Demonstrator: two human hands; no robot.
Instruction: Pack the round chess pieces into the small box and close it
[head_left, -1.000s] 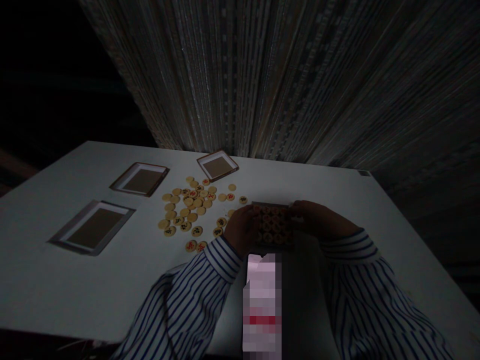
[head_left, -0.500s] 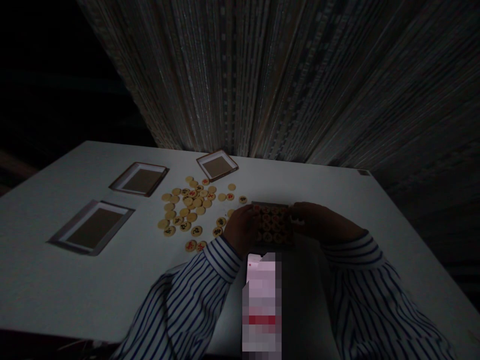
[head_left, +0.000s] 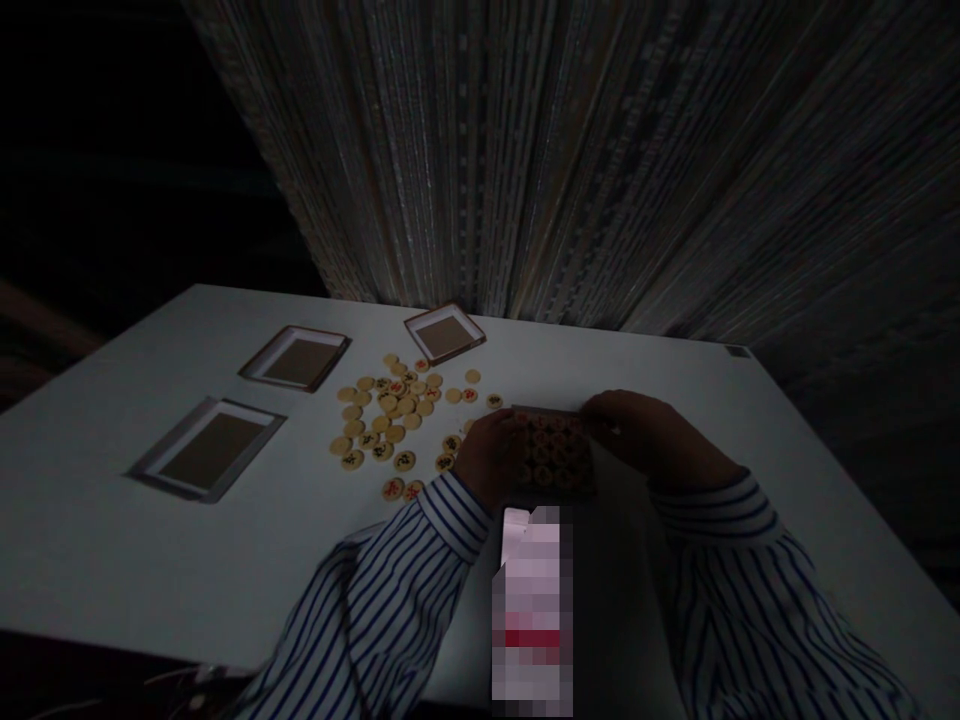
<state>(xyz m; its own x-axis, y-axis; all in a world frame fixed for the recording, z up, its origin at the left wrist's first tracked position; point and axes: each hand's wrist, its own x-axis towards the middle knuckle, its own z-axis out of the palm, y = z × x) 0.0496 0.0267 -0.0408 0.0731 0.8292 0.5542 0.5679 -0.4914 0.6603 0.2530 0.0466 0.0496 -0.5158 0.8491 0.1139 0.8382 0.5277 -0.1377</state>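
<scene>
A small box [head_left: 559, 483] filled with rows of round game pieces lies on the white table between my hands. My left hand [head_left: 491, 455] is closed around its left side. At the box's upper right corner, my right hand [head_left: 637, 430] has its fingers bent and pressed together; the dim light hides whether they grip a piece or the box edge. Left of my left hand, several loose round pieces [head_left: 405, 405] with red or black characters, some blank side up, are scattered on the table.
Three shallow open boxes stand beyond and left of the pieces: one at the back [head_left: 446, 335], one at mid left [head_left: 296, 360], one nearer [head_left: 210, 450]. A lit phone [head_left: 532, 600] lies in front of the filled box. A curtain [head_left: 480, 150] hangs behind the table [head_left: 150, 560].
The view has shifted slightly, so the table and everything on it appear a little further right. My right hand has moved slightly at the box's upper right corner.
</scene>
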